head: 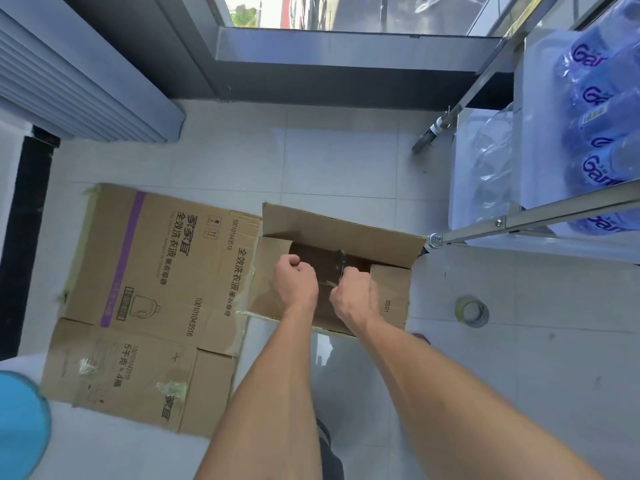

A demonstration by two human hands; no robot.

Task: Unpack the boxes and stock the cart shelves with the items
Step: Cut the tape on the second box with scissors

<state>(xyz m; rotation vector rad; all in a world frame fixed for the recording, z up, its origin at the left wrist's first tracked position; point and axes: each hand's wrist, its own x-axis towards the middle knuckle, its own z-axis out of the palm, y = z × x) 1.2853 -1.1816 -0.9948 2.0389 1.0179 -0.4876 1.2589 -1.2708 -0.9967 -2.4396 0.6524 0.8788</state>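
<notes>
The flattened carton (145,292) reads "10010104516" and "5千克×4瓶"; the wrapped bottles (599,109) seemingly begin "Gar".

Daylight enters through the glass door (346,12) at top; scene bright with a cool blue cast. Tiled floor (346,150) shows soft glare. Open box (332,268) interior lies in deep shadow. Wide-angle distortion bends the edges; shrink-wrapped bottles (595,109) at right appear soft and slightly overexposed.
</notes>
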